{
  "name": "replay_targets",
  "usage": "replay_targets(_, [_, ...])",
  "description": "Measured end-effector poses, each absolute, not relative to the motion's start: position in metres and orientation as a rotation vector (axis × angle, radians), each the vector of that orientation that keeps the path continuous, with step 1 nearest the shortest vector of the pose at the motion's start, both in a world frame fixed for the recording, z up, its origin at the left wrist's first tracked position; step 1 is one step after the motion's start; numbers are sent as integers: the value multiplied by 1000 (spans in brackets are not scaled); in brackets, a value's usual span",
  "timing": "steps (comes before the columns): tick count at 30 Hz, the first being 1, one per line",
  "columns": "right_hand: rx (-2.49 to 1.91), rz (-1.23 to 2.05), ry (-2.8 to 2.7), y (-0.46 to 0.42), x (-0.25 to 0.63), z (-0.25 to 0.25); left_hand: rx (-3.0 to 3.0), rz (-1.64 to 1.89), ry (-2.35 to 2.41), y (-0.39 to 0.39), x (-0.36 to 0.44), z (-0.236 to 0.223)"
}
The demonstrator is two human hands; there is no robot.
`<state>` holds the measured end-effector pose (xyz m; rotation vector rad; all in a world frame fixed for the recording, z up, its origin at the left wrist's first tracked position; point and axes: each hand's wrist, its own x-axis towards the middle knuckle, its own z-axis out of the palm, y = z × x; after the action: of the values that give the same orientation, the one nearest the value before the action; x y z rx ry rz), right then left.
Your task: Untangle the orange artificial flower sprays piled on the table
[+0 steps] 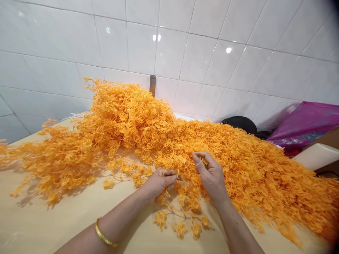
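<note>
Orange plastic flower sprays (127, 116), with thin branching stems and small blossoms, lie heaped across the table. Low over the front of the heap, my left hand (160, 181) pinches the stem of one spray between thumb and forefinger. Blossoms of a loose flower sprig (180, 229) hang or lie just below that hand; whether it belongs to the held stem is unclear. To the right, my right hand (213, 176) is raised against the heap with thumb and forefinger brought together. Anything between those fingertips cannot be made out against the orange behind. A gold bangle (102, 234) circles my left wrist.
The pale tabletop (87, 218) shows along the front. White wall tiles (172, 49) rise behind, with a metal bracket (153, 85) on them. At the back right are black round discs (241, 123), a purple plastic bag (304, 121) and a cream-coloured roll (319, 155).
</note>
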<state>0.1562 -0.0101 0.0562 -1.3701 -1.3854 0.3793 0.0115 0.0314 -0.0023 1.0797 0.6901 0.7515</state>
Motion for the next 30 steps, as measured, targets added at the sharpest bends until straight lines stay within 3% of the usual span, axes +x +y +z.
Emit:
replay_targets(9, [-1305,218,-1573,0,152,40,1187,650,706,25,14,7])
replay_targets(15, [-1431,157,-1355,0,161,45,1331,561,716,23,13,11])
replay_targets(21, [-1331,188,-743,2,202,52,1308,529,796,24,10,6])
replay_targets(30, [-1368,273,-1352,-9,161,55,1269,642,768,24,13,5])
